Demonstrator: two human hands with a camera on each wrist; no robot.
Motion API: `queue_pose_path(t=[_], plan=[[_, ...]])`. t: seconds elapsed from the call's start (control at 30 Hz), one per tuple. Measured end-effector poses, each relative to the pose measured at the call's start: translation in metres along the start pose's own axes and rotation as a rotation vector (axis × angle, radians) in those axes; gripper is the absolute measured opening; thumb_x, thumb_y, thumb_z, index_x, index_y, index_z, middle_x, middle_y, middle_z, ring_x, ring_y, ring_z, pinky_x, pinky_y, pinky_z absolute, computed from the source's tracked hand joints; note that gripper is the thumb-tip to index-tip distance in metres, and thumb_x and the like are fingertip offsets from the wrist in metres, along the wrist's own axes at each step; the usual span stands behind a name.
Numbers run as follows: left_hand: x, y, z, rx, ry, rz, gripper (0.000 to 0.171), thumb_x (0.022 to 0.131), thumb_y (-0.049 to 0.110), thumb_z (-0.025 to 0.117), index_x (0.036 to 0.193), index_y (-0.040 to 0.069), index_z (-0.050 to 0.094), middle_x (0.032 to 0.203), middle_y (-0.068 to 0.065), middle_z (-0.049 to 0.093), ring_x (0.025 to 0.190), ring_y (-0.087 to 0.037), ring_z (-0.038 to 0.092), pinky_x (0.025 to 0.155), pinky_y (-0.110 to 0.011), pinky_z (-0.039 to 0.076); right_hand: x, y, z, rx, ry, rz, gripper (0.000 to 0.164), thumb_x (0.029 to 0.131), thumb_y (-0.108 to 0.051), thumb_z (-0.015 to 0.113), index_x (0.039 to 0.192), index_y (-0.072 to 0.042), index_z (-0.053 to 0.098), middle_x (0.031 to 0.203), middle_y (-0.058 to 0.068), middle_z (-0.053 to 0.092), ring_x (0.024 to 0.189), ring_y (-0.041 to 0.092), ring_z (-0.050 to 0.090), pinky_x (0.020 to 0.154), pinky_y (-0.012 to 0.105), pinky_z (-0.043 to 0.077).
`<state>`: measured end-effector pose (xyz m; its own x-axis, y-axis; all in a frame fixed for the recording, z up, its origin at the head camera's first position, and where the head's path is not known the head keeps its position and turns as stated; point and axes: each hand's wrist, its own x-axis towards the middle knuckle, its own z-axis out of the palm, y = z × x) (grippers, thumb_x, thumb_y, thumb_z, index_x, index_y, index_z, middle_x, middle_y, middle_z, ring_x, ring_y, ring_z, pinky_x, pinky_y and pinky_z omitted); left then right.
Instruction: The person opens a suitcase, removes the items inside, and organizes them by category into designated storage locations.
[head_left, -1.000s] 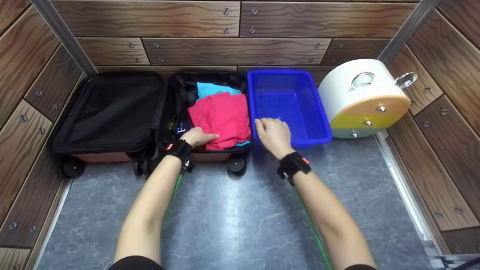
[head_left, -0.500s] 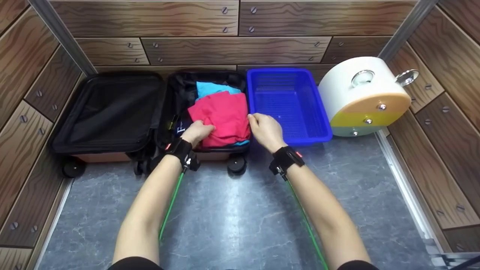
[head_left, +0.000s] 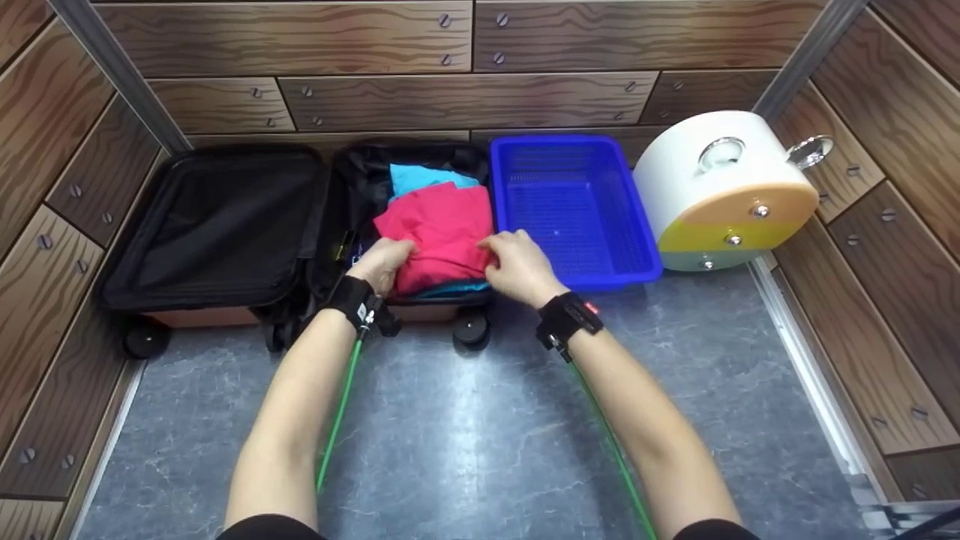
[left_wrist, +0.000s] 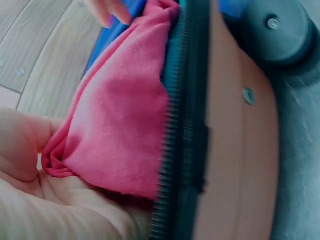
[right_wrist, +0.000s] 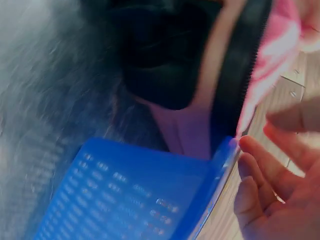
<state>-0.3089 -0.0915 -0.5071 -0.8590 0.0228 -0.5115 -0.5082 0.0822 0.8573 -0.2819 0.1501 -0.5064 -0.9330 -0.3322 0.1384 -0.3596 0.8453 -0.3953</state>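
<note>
Your left hand (head_left: 381, 262), left of centre in the head view, pinches the left edge of the red cloth (head_left: 442, 232), thumb above and fingers beneath. That cloth lies mid-frame in the open suitcase (head_left: 354, 176), over a blue cloth (head_left: 427, 178). Your right hand (head_left: 519, 268), right of centre, is at its right edge, thumb and fingers apart; you cannot tell whether they touch it. The basket (head_left: 574, 206) stands just right, with the cabinet (head_left: 709, 161) at upper right.

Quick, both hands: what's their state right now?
Left hand: holding the red cloth by its left edge, between thumb and fingers.
Right hand: open, by the cloth's right edge, no grip visible.
</note>
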Motion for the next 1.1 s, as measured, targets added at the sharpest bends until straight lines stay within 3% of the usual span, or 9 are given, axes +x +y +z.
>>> queue_pose_path(t=[0.13, 0.3, 0.43, 0.63, 0.73, 0.8, 0.97, 1.03, 1.1], plan=[[-0.001, 0.010, -0.003, -0.056, -0.008, -0.070, 0.009, 0.088, 0.010, 0.057, 0.096, 0.010, 0.051, 0.104, -0.006, 0.050, 0.094, -0.022, 0.052, 0.082, -0.038, 0.049, -0.002, 0.001, 0.007, -0.149, 0.020, -0.102, 0.050, 0.083, -0.026, 0.079, 0.129, -0.011, 0.069, 0.122, 0.010, 0.065, 0.106, 0.033, 0.052, 0.089, 0.047, 0.046], [-0.001, 0.017, -0.007, -0.131, -0.124, -0.148, 0.029, 0.096, 0.016, 0.051, 0.123, 0.005, 0.051, 0.132, -0.012, 0.053, 0.120, -0.026, 0.052, 0.110, -0.058, 0.036, 0.002, 0.003, 0.016, -0.205, 0.187, -0.129, 0.027, 0.087, -0.014, 0.073, 0.114, -0.010, 0.077, 0.114, 0.011, 0.067, 0.102, 0.035, 0.056, 0.081, 0.050, 0.049], [-0.001, 0.018, -0.013, -0.169, -0.262, -0.265, 0.050, 0.105, 0.029, 0.043, 0.149, 0.006, 0.036, 0.155, -0.013, 0.040, 0.139, -0.029, 0.041, 0.116, -0.068, 0.021, 0.005, 0.002, 0.018, -0.172, 0.244, -0.050, 0.019, 0.093, -0.012, 0.066, 0.109, -0.011, 0.077, 0.110, 0.009, 0.068, 0.094, 0.035, 0.063, 0.075, 0.049, 0.053], [-0.001, 0.014, -0.016, -0.340, -0.361, -0.322, 0.052, 0.111, 0.040, 0.033, 0.155, 0.012, 0.031, 0.155, -0.015, 0.041, 0.139, -0.032, 0.043, 0.113, -0.067, 0.030, 0.010, -0.004, 0.017, -0.010, 0.217, 0.108, 0.021, 0.102, -0.018, 0.057, 0.118, -0.011, 0.069, 0.119, 0.007, 0.066, 0.092, 0.033, 0.070, 0.076, 0.049, 0.057], [-0.002, 0.013, -0.014, -0.425, -0.321, -0.288, 0.047, 0.111, 0.038, 0.037, 0.150, 0.012, 0.034, 0.147, -0.018, 0.047, 0.128, -0.035, 0.052, 0.108, -0.062, 0.040, 0.012, -0.006, 0.016, 0.085, 0.215, 0.135, 0.022, 0.103, -0.017, 0.055, 0.120, -0.009, 0.066, 0.123, 0.009, 0.065, 0.105, 0.031, 0.068, 0.087, 0.047, 0.055], [-0.002, 0.013, -0.013, -0.421, -0.266, -0.231, 0.043, 0.111, 0.034, 0.042, 0.145, 0.009, 0.037, 0.138, -0.019, 0.051, 0.118, -0.033, 0.057, 0.106, -0.055, 0.046, 0.013, -0.006, 0.015, 0.151, 0.223, 0.130, 0.022, 0.103, -0.014, 0.055, 0.120, -0.005, 0.066, 0.123, 0.011, 0.065, 0.111, 0.030, 0.065, 0.094, 0.044, 0.052], [-0.002, 0.013, -0.015, -0.241, -0.095, -0.038, 0.019, 0.100, 0.016, 0.060, 0.111, 0.001, 0.054, 0.101, -0.010, 0.058, 0.084, -0.018, 0.062, 0.082, -0.031, 0.056, 0.015, -0.004, 0.014, 0.412, 0.233, 0.180, 0.014, 0.095, -0.010, 0.062, 0.106, -0.003, 0.069, 0.138, 0.016, 0.061, 0.129, 0.028, 0.055, 0.108, 0.036, 0.043], [-0.002, 0.011, -0.018, -0.186, -0.064, -0.004, 0.009, 0.094, 0.007, 0.064, 0.097, 0.002, 0.056, 0.091, -0.006, 0.055, 0.075, -0.014, 0.059, 0.071, -0.024, 0.055, 0.015, -0.004, 0.014, 0.538, 0.236, 0.238, 0.011, 0.090, -0.010, 0.067, 0.098, -0.003, 0.070, 0.144, 0.018, 0.057, 0.134, 0.028, 0.052, 0.109, 0.033, 0.041], [-0.002, 0.008, -0.022, -0.151, -0.062, -0.001, 0.010, 0.090, 0.000, 0.065, 0.086, 0.003, 0.056, 0.087, -0.005, 0.052, 0.071, -0.012, 0.056, 0.064, -0.019, 0.052, 0.014, -0.004, 0.013, 0.636, 0.239, 0.292, 0.010, 0.084, -0.010, 0.071, 0.092, -0.004, 0.070, 0.138, 0.019, 0.062, 0.128, 0.026, 0.056, 0.103, 0.030, 0.044]])
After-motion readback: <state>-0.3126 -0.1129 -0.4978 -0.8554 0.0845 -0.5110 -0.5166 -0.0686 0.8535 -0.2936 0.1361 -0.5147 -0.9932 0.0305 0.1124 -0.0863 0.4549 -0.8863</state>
